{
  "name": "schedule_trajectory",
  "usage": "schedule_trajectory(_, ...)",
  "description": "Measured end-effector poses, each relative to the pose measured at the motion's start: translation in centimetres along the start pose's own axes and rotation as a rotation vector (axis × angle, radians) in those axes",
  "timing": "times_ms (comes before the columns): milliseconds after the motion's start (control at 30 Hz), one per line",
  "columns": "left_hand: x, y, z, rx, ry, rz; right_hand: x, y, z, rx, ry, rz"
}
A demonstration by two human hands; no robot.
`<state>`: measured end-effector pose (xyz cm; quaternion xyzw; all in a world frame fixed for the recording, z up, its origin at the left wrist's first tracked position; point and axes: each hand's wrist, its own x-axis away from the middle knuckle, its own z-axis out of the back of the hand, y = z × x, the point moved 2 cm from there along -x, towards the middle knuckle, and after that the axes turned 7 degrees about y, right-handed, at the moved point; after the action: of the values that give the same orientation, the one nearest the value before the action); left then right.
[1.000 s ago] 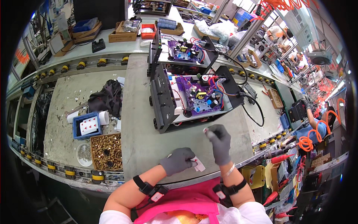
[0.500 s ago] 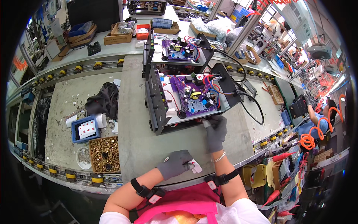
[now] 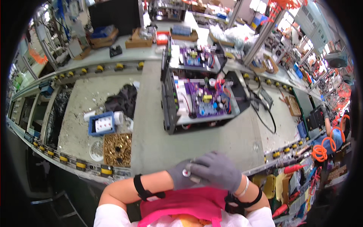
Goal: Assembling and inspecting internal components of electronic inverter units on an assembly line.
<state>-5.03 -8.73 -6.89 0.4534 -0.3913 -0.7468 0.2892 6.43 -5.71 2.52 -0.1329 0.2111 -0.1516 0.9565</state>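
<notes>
Holding both gloved hands together at the table's (image 3: pixel 159 151) near edge, we pinch a small white part (image 3: pixel 185 173) in our left hand's (image 3: pixel 180 178) fingers. Our right hand (image 3: pixel 216 171) overlaps it from the right, fingers curled over the part; the open chassis (image 3: pixel 200 100) lies straight ahead, well apart.

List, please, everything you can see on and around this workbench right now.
Open chassis with purple circuit board: one, black frame, bench centre.
Second chassis: one, purple board, behind the first.
Black cable: one, right of the chassis.
Blue bin: one, holding white parts, left.
Tray of brass parts: one, golden, below the bin.
Black cloth: one, above the bin.
Small white piece: one, between the hands.
Left hand: grey glove, near edge, partly covered.
Right hand: grey glove, over the left.
</notes>
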Motion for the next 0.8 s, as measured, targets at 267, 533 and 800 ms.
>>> schedule_trajectory(267,-0.5,1.3,-0.7,-0.167,-0.227,0.291,0.9,0.6,-0.1,-0.127,0.084,-0.140)
schedule_trajectory(533,1.0,5.3,2.5,-0.301,0.096,0.128,2.9,1.7,0.5,0.368,0.417,-0.099)
schedule_trajectory(800,1.6,5.6,3.5,-0.040,0.168,0.319,3.9,2.2,-1.5,0.179,0.370,-0.189)
